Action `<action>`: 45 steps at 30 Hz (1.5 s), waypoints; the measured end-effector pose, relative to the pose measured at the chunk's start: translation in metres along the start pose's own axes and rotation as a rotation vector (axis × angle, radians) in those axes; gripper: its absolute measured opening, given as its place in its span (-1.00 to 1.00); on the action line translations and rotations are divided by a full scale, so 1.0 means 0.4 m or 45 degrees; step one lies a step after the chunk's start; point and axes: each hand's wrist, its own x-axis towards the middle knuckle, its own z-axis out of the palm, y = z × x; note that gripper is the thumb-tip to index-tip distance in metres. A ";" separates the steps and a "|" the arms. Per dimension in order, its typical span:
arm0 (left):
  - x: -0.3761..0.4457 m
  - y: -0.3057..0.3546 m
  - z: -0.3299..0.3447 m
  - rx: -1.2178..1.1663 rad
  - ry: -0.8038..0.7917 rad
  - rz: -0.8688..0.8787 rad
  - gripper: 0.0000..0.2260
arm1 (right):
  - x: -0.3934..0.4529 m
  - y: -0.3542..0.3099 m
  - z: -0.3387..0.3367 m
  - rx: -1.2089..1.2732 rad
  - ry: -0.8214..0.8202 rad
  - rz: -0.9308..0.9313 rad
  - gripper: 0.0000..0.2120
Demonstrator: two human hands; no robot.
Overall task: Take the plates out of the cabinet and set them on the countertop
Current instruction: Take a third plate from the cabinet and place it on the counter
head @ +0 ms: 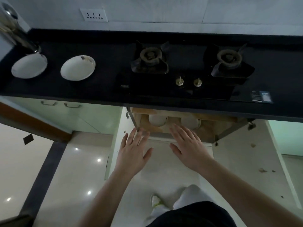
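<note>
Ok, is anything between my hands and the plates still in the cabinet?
Nothing visible. The left hand and right hand hover open in front of the open cabinet, and two plates sit just beyond the fingertips. The countertop edge overhangs them, partly hiding them from view.

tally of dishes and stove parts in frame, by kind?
White plates on the countertop: 2, left plate and right plate
White dishes in the open cabinet: 2, left dish and right dish, partly hidden
Gas burners: 2, left burner and right burner
Stove knobs: 2, left knob and right knob
Total: 8
</note>
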 end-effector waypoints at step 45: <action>0.750 -0.232 1.312 -0.010 -0.042 -0.209 -0.46 | 0.771 0.711 1.100 -0.342 -0.051 -0.239 -0.37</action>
